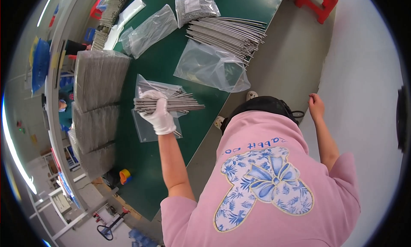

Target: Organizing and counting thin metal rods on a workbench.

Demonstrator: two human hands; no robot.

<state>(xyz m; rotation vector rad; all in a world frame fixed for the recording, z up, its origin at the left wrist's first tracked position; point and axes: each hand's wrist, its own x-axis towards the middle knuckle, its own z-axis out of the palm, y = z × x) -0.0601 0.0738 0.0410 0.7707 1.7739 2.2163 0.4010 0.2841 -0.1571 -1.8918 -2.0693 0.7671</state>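
Observation:
My left hand [157,114], in a white glove, is closed around a bundle of thin grey metal rods [184,104] above the green table. Under the bundle lies a clear plastic bag [147,133], with more rods showing in and around it. My right hand [315,103] is bare and hangs out to the right, away from the table. Its fingers are curled in, and nothing shows in them. Farther along the table, a large pile of similar rods [227,35] rests beside an open clear bag [207,67].
The green table [141,187] holds a filled bag [197,7] and a flattened clear bag [152,30] at the far end. Stacked wrapped bundles [100,80] line its left edge, near an orange tape roll [125,176]. A red stool [317,2] stands far right, by the wall [364,97].

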